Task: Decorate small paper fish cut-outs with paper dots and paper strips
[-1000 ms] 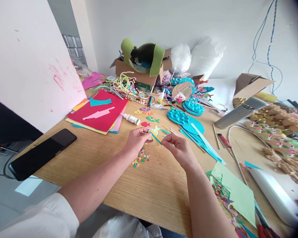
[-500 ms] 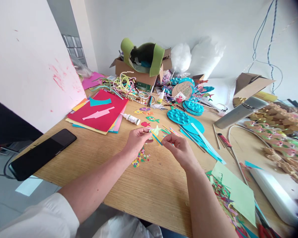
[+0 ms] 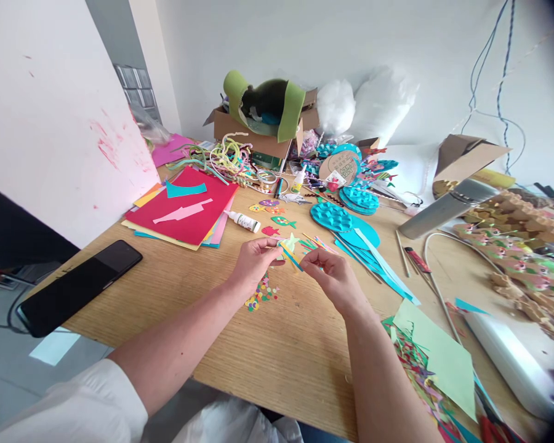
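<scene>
Narrow yellow and blue paper strips (image 3: 290, 255) stretch between my two hands above the table. My left hand (image 3: 255, 261) pinches their upper left end, and my right hand (image 3: 330, 274) pinches the lower right end. Just behind the fingers lies a pale green paper fish (image 3: 290, 242), partly covered. A red paper fish (image 3: 270, 231) and a green spotted paper fish (image 3: 283, 222) lie farther back. Below my left hand is a scatter of small coloured paper dots (image 3: 261, 295). Thin coloured strips (image 3: 314, 244) lie beyond my right hand.
At left are a stack of coloured paper (image 3: 180, 215), a glue bottle (image 3: 244, 221) and a phone (image 3: 80, 286). Blue textured discs (image 3: 332, 218), a grey cylinder (image 3: 447, 209) and a green sheet (image 3: 447, 363) over paper scraps occupy the right. Scissors (image 3: 492, 424) lie near the front right.
</scene>
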The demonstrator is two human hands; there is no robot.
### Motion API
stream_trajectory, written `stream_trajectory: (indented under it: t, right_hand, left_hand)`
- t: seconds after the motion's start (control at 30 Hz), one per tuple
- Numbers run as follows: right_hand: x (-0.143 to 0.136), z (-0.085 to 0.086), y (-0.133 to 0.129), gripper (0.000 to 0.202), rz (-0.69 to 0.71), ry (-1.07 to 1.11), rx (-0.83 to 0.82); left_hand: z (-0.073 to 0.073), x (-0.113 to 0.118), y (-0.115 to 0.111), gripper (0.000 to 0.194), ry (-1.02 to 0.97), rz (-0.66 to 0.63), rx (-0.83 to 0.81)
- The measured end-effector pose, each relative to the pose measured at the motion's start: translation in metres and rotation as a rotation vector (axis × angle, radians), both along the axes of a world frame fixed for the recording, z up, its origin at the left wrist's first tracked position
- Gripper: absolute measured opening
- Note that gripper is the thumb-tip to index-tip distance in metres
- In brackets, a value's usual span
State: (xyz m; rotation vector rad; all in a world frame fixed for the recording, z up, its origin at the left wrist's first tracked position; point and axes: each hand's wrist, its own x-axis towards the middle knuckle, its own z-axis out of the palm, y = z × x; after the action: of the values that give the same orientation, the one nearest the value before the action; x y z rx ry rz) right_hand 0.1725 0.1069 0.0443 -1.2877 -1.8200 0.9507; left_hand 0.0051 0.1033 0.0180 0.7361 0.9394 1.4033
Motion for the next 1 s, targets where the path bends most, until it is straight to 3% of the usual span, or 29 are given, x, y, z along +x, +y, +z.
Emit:
stream_trajectory:
  t: [0.73,1.0]
  right_hand:
    - [-0.001,-0.006,0.001,0.016,-0.024,0.162,-0.087]
    - [-0.008,-0.003,-0.002,0.023,-0.031,0.114,-0.112]
  left_hand:
    - [0.002,0.0,-0.001,0.017,0.016,0.014,-0.01]
    - [0.005,0.001,-0.002,0.015,0.033,0.003,-0.018]
